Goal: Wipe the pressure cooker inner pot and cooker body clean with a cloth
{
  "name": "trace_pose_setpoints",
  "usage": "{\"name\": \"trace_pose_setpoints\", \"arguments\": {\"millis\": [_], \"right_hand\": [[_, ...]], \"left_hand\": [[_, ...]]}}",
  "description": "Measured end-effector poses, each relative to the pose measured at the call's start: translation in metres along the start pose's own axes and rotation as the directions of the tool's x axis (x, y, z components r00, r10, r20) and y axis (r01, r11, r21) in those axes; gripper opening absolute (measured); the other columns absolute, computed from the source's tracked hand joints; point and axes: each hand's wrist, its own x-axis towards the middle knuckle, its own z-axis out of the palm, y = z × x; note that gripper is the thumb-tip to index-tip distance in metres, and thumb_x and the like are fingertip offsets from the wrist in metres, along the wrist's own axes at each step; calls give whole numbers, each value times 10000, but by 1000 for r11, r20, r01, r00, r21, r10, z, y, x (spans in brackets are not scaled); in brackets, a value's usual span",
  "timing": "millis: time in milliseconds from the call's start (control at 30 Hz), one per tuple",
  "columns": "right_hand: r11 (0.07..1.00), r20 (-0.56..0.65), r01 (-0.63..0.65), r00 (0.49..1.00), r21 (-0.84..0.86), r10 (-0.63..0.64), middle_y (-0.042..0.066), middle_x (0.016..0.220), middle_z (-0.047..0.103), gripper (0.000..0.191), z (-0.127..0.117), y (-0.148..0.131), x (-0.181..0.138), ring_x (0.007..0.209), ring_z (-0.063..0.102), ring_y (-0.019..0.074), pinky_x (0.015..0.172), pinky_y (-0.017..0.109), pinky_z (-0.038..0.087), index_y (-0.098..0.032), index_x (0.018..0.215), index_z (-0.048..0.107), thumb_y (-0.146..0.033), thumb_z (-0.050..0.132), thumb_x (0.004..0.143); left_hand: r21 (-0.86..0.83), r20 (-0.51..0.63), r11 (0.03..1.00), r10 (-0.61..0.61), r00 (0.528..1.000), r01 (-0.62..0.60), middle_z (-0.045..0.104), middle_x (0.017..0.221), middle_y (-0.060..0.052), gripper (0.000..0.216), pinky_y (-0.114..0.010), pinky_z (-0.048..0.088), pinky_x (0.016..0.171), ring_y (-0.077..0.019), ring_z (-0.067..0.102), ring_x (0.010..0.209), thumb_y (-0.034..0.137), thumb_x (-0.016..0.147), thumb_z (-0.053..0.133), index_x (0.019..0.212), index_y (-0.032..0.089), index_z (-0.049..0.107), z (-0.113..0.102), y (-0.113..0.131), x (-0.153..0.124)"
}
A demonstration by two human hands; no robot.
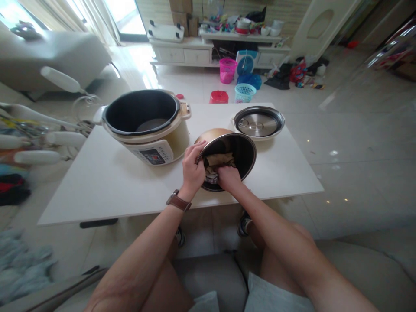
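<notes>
A dark-lined inner pot [247,151] with a golden outside is tilted on its side, its mouth toward me. My left hand [194,169] is closed on the pot's left rim. Inside the pot, my right hand [229,177] presses a crumpled brown cloth [219,160] against the lining; the fingers are partly hidden. The rice cooker body [149,130], white and gold with a front control panel, stands to the left with its top uncovered. To the right, the cooker's round lid [258,122] lies with its metal inner side up.
All of this is on a white table [130,190], whose near edge runs just before my knees. Beyond it on the floor are a red stool [219,96], a light blue basket [245,92] and a pink basket [228,70]. A rack with white handles [61,79] stands at the left.
</notes>
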Motion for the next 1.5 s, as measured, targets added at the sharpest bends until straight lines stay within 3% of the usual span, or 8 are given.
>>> {"name": "trace_pose_setpoints", "arguments": {"millis": [600, 700, 800, 933, 1033, 1200, 1367, 1500], "right_hand": [[1000, -30, 29, 999, 9, -29, 164, 1266, 791, 411, 2, 1, -1, 1154, 768, 317, 982, 418, 596, -259, 1301, 776, -184, 531, 979], [993, -49, 50, 998, 107, -45, 129, 1328, 780, 477, 7, 1, 2, 1191, 757, 329, 1013, 425, 590, -285, 1367, 744, -175, 566, 939], [948, -84, 64, 996, 313, -40, 67, 1417, 750, 563, 15, -1, 8, 1288, 718, 286, 1068, 358, 561, -307, 1457, 679, -157, 543, 933], [873, -107, 58, 994, 484, -6, 47, 1416, 752, 521, 20, -6, 13, 1321, 699, 255, 1061, 305, 549, -281, 1453, 670, -176, 492, 975], [902, -82, 49, 997, 429, -15, 68, 1392, 761, 522, 18, -9, 10, 1301, 708, 277, 1059, 331, 549, -277, 1435, 682, -167, 520, 950], [982, -34, 26, 999, 187, -20, 73, 1410, 744, 568, 11, -8, 2, 1224, 737, 303, 1004, 392, 579, -355, 1448, 680, -162, 577, 923], [1000, -22, 10, 1000, 22, -10, 127, 1361, 756, 408, 3, -7, -1, 1202, 740, 298, 956, 392, 587, -320, 1322, 775, -228, 492, 1044], [999, -34, -12, 999, -30, 11, 171, 1306, 767, 394, 2, -7, 1, 1195, 738, 296, 954, 383, 583, -266, 1280, 799, -256, 462, 1077]], "left_hand": [[-58, -84, 998, -14, 996, 10, 772, 1292, -56, 468, -435, 512, 1165, -230, 671, 1278, 38, 891, 517, 1237, 251, 749, 4, 0, -6], [-49, -88, 999, -26, 996, 22, 767, 1306, -63, 456, -444, 506, 1172, -235, 665, 1294, 60, 911, 515, 1253, 253, 746, 7, 1, -10], [-47, -106, 998, -46, 993, 41, 755, 1325, -71, 441, -460, 492, 1182, -247, 651, 1310, 85, 931, 519, 1271, 259, 739, 11, 5, -17], [-64, -149, 997, -53, 987, 44, 742, 1328, -75, 444, -462, 461, 1196, -255, 630, 1322, 75, 920, 519, 1268, 256, 728, 16, 9, -23], [-26, -148, 997, -76, 986, 73, 747, 1243, -68, 444, -442, 485, 1144, -256, 647, 1243, 52, 869, 528, 1214, 248, 727, 13, 10, -18], [68, -170, 992, -97, 981, 110, 710, 1011, -41, 374, -390, 542, 999, -238, 660, 1032, 31, 774, 582, 1056, 226, 729, -4, 4, -1], [40, -112, 997, -55, 992, 60, 756, 1196, -52, 547, -419, 517, 1135, -244, 678, 1185, -2, 729, 559, 1190, 223, 751, -19, -6, 9], [-32, -64, 998, -53, 997, 51, 758, 1334, -63, 610, -443, 490, 1212, -246, 673, 1300, -8, 754, 504, 1251, 227, 768, -17, -9, 7]]}}
